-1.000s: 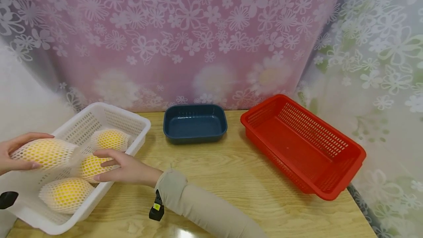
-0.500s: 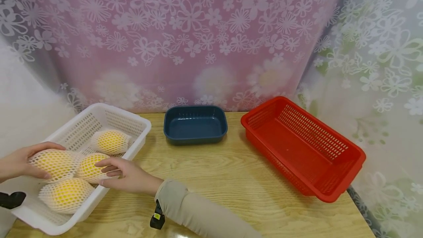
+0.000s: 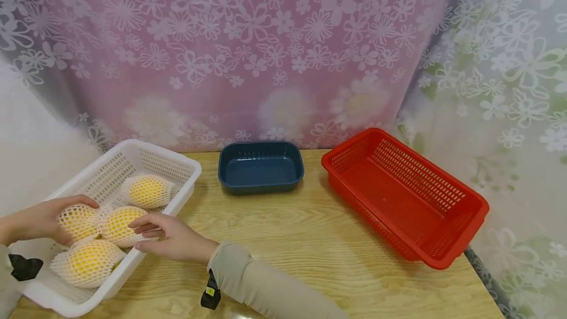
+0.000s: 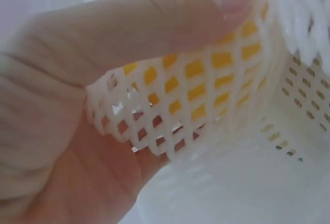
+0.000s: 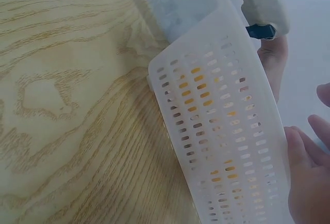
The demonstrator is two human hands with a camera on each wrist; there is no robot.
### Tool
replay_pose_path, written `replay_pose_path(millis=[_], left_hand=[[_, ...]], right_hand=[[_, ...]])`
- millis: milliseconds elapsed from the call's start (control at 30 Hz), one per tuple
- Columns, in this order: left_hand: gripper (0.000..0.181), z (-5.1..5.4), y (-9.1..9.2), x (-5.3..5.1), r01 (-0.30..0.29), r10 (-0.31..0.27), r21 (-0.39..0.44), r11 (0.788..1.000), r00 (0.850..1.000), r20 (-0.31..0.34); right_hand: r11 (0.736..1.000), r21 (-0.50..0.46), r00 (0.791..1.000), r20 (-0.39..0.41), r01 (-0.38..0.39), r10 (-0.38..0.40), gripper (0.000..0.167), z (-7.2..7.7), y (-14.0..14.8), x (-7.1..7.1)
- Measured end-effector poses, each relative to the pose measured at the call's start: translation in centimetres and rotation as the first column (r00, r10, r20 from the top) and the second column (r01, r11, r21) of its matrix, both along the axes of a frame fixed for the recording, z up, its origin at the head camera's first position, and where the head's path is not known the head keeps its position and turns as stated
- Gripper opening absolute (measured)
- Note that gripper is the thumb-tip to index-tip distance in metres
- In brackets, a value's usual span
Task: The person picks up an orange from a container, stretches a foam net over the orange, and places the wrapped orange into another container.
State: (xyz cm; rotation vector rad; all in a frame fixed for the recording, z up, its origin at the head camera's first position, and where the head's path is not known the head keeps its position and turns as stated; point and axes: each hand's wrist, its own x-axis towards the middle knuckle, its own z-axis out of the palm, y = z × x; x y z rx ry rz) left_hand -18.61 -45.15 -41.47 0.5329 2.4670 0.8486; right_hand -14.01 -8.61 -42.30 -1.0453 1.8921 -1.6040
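Note:
My left hand (image 3: pixel 42 218) grips a yellow fruit in a white foam net sleeve (image 3: pixel 80 221), low inside the white basket (image 3: pixel 179 206). In the left wrist view, the thumb (image 4: pixel 154 25) lies across the netting. Three more netted fruits share the basket: a back fruit (image 3: pixel 149 192), a middle fruit (image 3: pixel 123 225) and a front fruit (image 3: pixel 90 262). Over the right rim is my right hand (image 3: pixel 173 238), fingers loosely bent beside the middle fruit and holding nothing. Whether its fingertips touch that netting, I cannot tell. The held fruit's far side is hidden by my left hand.
A dark blue tray (image 3: pixel 261 188) stands at the back middle of the wooden table (image 3: pixel 274 230). To its right sits a red basket (image 3: pixel 390 196), set at an angle. A pink floral curtain (image 3: pixel 266 78) hangs behind the table's back edge.
My left hand has moved right and down with its fruit, bringing it lower in the white basket among the others. The right hand has moved slightly down and right.

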Motion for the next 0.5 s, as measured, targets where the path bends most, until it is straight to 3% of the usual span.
replay_pose_path(millis=[100,167,333,433,500], left_hand=[[0.079,0.2,0.2,0.2,0.007,-0.008,-0.027,1.000,0.999,-0.036],[0.077,0.4,0.5,0.5,-0.007,-0.001,-0.077,0.997,0.995,-0.103],[0.074,0.9,1.7,1.0,-0.147,0.089,-0.219,0.965,0.962,-0.257],[0.074,1.1,2.1,1.0,-0.210,0.138,-0.252,0.945,0.952,-0.274],[0.074,1.1,2.2,1.0,-0.224,0.159,-0.265,0.938,0.956,-0.246]], right_hand=[[1.000,-0.007,1.000,-0.004,-0.002,0.002,0.039,-0.1,0.0,0.0],[1.000,-0.013,1.000,-0.003,-0.004,0.004,0.039,-0.1,0.0,0.0],[1.000,-0.028,1.000,0.017,0.013,-0.013,0.037,-0.3,0.1,-0.1],[0.999,-0.039,0.999,0.024,0.027,-0.026,0.036,-0.3,0.1,-0.1],[0.999,-0.042,0.999,0.024,0.032,-0.031,0.036,-0.3,0.0,-0.1]])
